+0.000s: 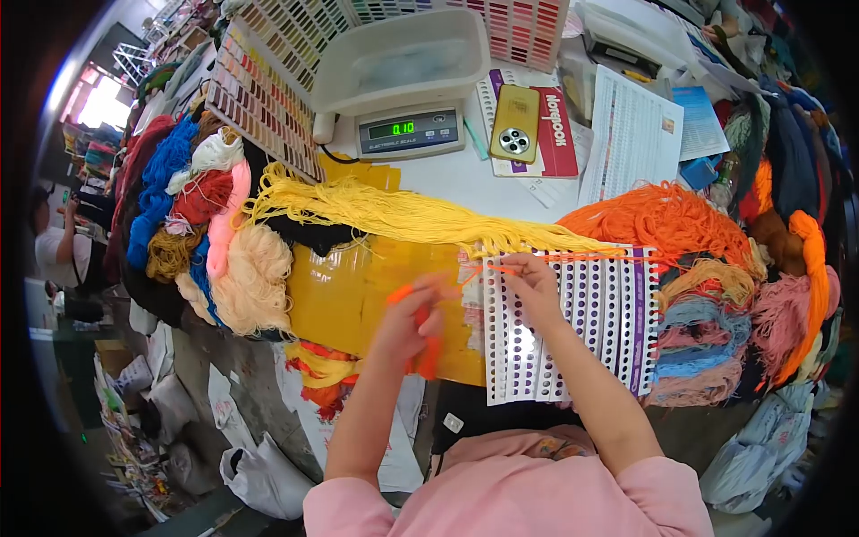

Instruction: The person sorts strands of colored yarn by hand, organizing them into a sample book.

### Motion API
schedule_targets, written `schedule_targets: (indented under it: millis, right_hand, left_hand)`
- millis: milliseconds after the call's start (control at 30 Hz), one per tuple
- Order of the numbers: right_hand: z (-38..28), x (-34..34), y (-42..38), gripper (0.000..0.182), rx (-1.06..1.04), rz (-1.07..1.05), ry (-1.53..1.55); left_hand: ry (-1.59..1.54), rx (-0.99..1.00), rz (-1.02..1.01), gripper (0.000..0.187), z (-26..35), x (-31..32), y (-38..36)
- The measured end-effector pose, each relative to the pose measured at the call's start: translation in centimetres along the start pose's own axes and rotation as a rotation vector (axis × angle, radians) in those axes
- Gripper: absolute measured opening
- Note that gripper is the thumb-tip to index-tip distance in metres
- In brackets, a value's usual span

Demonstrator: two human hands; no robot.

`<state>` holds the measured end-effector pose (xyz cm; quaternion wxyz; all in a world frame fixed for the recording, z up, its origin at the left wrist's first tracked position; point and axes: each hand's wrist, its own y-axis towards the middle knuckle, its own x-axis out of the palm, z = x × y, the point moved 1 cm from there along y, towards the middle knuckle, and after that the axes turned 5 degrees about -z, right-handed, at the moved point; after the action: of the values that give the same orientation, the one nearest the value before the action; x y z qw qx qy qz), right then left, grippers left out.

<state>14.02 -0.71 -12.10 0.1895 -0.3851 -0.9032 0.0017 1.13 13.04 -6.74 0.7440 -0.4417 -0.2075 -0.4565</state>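
My left hand [413, 322], smeared by motion, is closed around a bundle of orange yarn [428, 360] that hangs below it. Fingers pinched, my right hand [535, 291] holds an orange strand at the upper left of several white cards [573, 367] with rows of punched holes. Orange strands run along the cards' top edge toward a heap of orange yarn [667, 224] at the right. A long hank of yellow yarn [394, 213] lies across the table just beyond both hands. Yellow-brown taped board [331, 300] is under my left hand.
At the back stands an electronic scale [412, 132] reading 0.10, with a plastic tub [403, 63] on it. Colour sample charts [268, 98] stand behind. A phone [515, 125] lies on a red notebook [557, 134]. Yarn hanks [255, 277] crowd the left side. Another person [58, 242] is far left.
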Motion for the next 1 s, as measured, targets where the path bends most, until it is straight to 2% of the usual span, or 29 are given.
schedule_targets:
  millis: [67, 133, 167, 200, 233, 267, 300, 333, 367, 400, 467, 500, 533, 600, 667, 700, 733, 767, 800, 833, 900, 1000]
  right_hand:
    - [0.4, -0.6, 0.0, 0.015, -0.056, 0.030, 0.080]
    - [0.5, -1.2, 0.2, 0.015, -0.062, 0.075, 0.104]
    - [0.5, -1.5, 0.1, 0.014, -0.079, 0.062, 0.148]
    - [1.0, -1.6, 0.3, 0.014, -0.094, 0.073, 0.033]
    - [1.7, -1.5, 0.5, 0.015, -0.108, 0.084, -0.082]
    - [2.2, -1.2, 0.7, 0.015, -0.121, 0.099, -0.194]
    - [1.2, -0.1, 0.5, 0.023, -0.223, 0.099, -0.515]
    - [0.6, 0.3, 0.5, 0.035, -0.275, 0.062, -0.875]
    - [0.7, 0.8, 0.5, 0.038, -0.290, 0.058, -0.974]
    - [0.9, 1.1, 0.4, 0.041, -0.303, 0.052, -1.073]
    - [1.0, 1.2, 0.5, 0.040, -0.295, 0.076, -1.110]
    - [1.1, 1.3, 0.6, 0.039, -0.293, 0.085, -1.129]
    - [1.2, 1.4, 0.6, 0.039, -0.292, 0.086, -1.139]
    - [1.2, 1.5, 0.6, 0.038, -0.300, 0.082, -1.163]
    - [1.0, 1.5, 0.6, 0.037, -0.311, 0.076, -1.169]
    - [1.0, 1.5, 0.4, 0.037, -0.310, 0.073, -1.174]
    - [1.0, 1.4, 0.2, 0.037, -0.327, 0.080, -1.101]
    - [0.9, 1.3, 0.3, 0.036, -0.343, 0.084, -1.030]
    - [0.8, 1.2, 0.1, 0.035, -0.360, 0.085, -0.960]
    - [0.2, 1.3, -0.7, 0.026, -0.424, 0.103, -0.841]
    - [-1.0, 1.1, -2.9, 0.017, -0.263, 0.023, -0.685]
    - [-2.8, 2.2, -6.9, 0.007, 0.045, -0.062, -0.348]
  left_hand:
    - [0.401, 0.097, -0.035, 0.016, -1.4, -0.2, 3.3]
    - [0.704, 0.003, -0.036, 0.012, -2.2, 0.7, 5.4]
    - [0.804, -0.146, -0.016, 0.010, -2.4, 1.4, 6.0]
    - [0.901, -0.297, 0.004, 0.009, -2.7, 1.8, 6.3]
    - [0.926, -0.123, -0.008, 0.014, -3.4, 0.8, 6.5]
    - [0.985, -0.136, 0.061, 0.014, -2.3, 0.9, 5.7]
    - [1.049, -0.153, 0.130, 0.014, -0.3, 0.7, 4.5]
    - [0.913, -0.210, 0.184, 0.018, 1.6, -0.2, 3.1]
    - [0.777, -0.266, 0.240, 0.024, 3.8, -1.8, 1.5]
    - [0.611, -0.244, 0.291, 0.019, 6.2, -4.4, -0.3]
    - [0.243, 0.056, 0.234, 0.010, 12.7, -10.9, -4.5]
    - [0.005, 0.194, 0.217, 0.010, 15.4, -9.5, -6.9]
    - [0.099, 0.389, 0.397, 0.007, 19.2, -15.6, -8.9]
    - [-0.124, 0.538, 0.510, 0.006, 22.1, -19.7, -13.0]
    - [0.069, 0.539, 0.456, 0.007, 20.3, -22.7, -14.0]
    - [0.047, 0.452, 0.572, 0.003, 15.7, -14.7, -12.9]
    - [0.190, 0.385, 0.634, 0.012, 11.8, -10.9, -11.8]
    - [0.329, 0.221, 0.528, 0.021, 8.0, -6.9, -10.9]
    - [0.321, 0.155, 0.461, 0.023, 4.5, -4.0, -10.4]
    - [0.243, 0.089, 0.322, 0.027, 1.9, -1.9, -9.8]
    - [0.235, 0.096, 0.240, 0.036, -2.4, 0.1, -8.4]
    - [0.184, 0.098, 0.064, 0.049, -5.1, 3.3, -6.8]
